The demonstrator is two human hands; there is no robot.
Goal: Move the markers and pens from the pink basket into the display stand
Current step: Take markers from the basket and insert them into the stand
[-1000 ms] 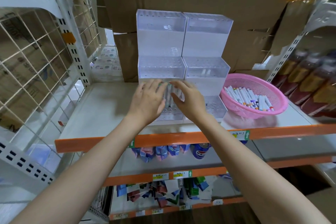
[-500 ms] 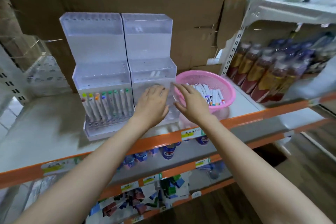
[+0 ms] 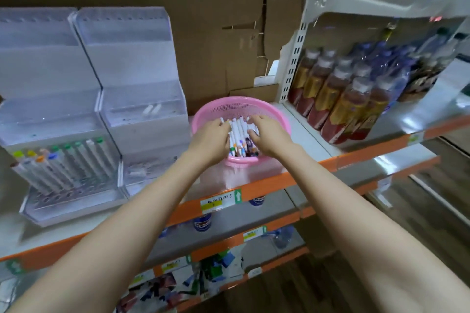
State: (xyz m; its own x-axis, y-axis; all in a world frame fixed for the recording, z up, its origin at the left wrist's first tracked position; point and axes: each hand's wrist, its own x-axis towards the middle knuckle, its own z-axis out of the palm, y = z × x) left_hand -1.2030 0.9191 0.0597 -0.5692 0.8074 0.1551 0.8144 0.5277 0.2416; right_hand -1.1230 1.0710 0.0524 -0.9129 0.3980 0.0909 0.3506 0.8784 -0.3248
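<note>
Left hand [image 3: 211,141] and right hand [image 3: 270,134] went from display stand [image 3: 137,63] into pink basket [image 3: 244,103]. Fingers [image 3: 254,133] curl onto markers [image 3: 239,132] between them; can't tell if either's gripping.

The pink basket [image 3: 254,107] around both hands has a fine mesh of small holes. Between the left hand [image 3: 211,137] and the right hand [image 3: 269,134] lie markers [image 3: 237,132] with white barrels and orange, blue and green ends. Left of the left hand, the display stand [image 3: 142,119] is clear, frosted plastic. Its standing markers [image 3: 63,160] have green, yellow, orange and blue caps. Below the wrists the shelf edge [image 3: 279,180] is orange. Right of the right hand, bottles [image 3: 343,109] wear gold and red labels.
</note>
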